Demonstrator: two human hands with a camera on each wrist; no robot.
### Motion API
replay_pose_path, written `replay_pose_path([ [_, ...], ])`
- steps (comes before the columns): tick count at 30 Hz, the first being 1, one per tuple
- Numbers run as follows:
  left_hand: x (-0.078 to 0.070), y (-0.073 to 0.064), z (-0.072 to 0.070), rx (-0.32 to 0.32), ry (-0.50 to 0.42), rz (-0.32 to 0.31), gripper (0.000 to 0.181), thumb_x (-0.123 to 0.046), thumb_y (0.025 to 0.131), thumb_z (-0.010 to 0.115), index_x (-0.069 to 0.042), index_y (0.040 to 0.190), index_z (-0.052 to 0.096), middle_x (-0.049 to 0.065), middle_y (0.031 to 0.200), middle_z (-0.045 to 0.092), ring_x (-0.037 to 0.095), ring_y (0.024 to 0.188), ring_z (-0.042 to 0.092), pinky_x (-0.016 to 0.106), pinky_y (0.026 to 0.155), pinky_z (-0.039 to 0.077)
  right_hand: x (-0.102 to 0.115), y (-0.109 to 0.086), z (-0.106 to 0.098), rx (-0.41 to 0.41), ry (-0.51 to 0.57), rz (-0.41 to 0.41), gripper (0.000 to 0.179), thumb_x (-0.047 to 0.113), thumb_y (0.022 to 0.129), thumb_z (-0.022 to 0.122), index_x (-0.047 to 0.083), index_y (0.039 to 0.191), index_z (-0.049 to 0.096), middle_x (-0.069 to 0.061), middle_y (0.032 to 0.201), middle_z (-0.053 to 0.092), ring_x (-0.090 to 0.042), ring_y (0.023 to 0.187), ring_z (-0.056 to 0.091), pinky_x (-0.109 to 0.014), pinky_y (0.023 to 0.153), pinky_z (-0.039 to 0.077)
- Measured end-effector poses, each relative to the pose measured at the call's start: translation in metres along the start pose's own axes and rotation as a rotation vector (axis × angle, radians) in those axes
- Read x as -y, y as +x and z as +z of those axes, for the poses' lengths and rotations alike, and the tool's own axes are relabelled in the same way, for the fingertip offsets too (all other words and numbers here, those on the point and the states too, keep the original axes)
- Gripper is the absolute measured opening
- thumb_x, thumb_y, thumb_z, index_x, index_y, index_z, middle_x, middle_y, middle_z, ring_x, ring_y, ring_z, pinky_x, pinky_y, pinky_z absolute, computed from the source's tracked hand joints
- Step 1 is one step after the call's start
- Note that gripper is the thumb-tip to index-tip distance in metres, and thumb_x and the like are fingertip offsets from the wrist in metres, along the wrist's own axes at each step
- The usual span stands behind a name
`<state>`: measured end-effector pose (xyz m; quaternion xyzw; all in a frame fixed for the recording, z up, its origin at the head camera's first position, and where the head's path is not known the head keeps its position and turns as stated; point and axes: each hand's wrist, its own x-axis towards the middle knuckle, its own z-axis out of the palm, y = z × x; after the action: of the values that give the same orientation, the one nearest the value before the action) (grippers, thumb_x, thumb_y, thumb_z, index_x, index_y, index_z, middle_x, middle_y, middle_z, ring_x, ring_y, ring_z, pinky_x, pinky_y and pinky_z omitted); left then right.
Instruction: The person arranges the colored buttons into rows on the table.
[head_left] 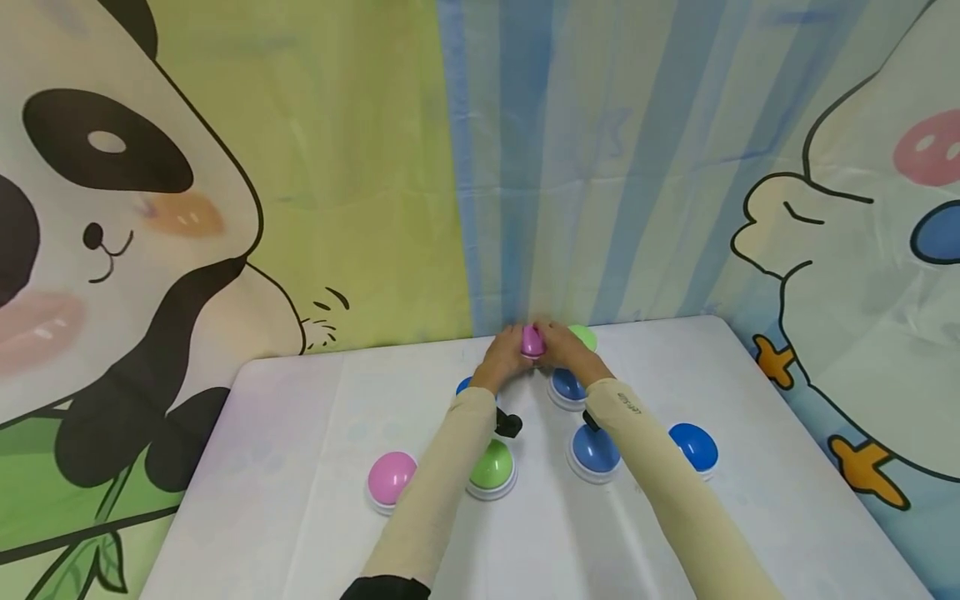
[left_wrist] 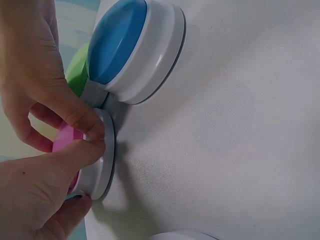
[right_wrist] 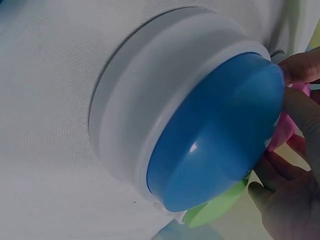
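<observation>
While the left hand (head_left: 502,360) and the right hand (head_left: 564,345) grasp a pink domed plastic button (head_left: 533,342) by its white base, it sits between them near the white worktop (head_left: 667,358)'s far edge. Just beside it, a blue domed plastic button (right_wrist: 220,135) partly blocks the right wrist view; a lime-green domed button (head_left: 582,336) stands beyond the right hand.

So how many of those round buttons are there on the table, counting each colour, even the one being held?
Blue buttons: 4, one mostly hidden
Green buttons: 2
Pink buttons: 2, counting the one in the hands
Total: 8 in view
</observation>
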<state>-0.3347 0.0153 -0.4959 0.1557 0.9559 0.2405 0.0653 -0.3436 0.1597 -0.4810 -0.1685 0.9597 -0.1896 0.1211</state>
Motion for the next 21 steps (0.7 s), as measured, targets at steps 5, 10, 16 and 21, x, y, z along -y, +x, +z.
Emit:
replay_pose_path([
  [5,0.002,0.000,0.000,-0.003,-0.010,0.009,0.063,-0.020,0.082,0.077,-0.002,0.135,0.046,0.014,0.131,0.056,0.027,0.122,0.054,0.036,0.109,0.043,0.002,-0.001,0.001,-0.016,0.005,-0.004,0.066,0.014,0.084,0.074,0.000,0.139,0.040,-0.025,0.133,0.051,-0.039,0.123,0.051,-0.050,0.108,0.042],
  [10,0.008,-0.007,-0.003,-0.029,-0.047,0.087,0.056,-0.021,0.082,0.077,-0.003,0.130,0.053,0.013,0.126,0.060,0.027,0.118,0.056,0.037,0.107,0.044,0.003,-0.007,0.002,-0.047,0.007,-0.062,0.064,0.015,0.083,0.076,-0.003,0.135,0.043,-0.026,0.128,0.054,-0.039,0.119,0.053,-0.050,0.105,0.045],
  [16,0.017,-0.015,-0.021,-0.044,-0.112,0.174,0.057,-0.022,0.081,0.078,-0.002,0.129,0.056,0.014,0.124,0.063,0.028,0.116,0.058,0.039,0.105,0.045,0.006,-0.012,-0.003,-0.133,0.017,-0.191,0.058,0.019,0.081,0.079,-0.004,0.125,0.051,-0.023,0.117,0.059,-0.036,0.109,0.056,-0.048,0.097,0.050],
  [21,0.025,-0.017,-0.029,-0.031,-0.126,0.193,0.065,-0.028,0.079,0.080,-0.002,0.133,0.053,0.013,0.129,0.061,0.027,0.119,0.057,0.038,0.106,0.046,0.011,-0.015,-0.006,-0.155,0.062,-0.180,0.063,0.023,0.077,0.082,-0.003,0.126,0.052,-0.022,0.119,0.057,-0.034,0.110,0.054,-0.047,0.096,0.051],
])
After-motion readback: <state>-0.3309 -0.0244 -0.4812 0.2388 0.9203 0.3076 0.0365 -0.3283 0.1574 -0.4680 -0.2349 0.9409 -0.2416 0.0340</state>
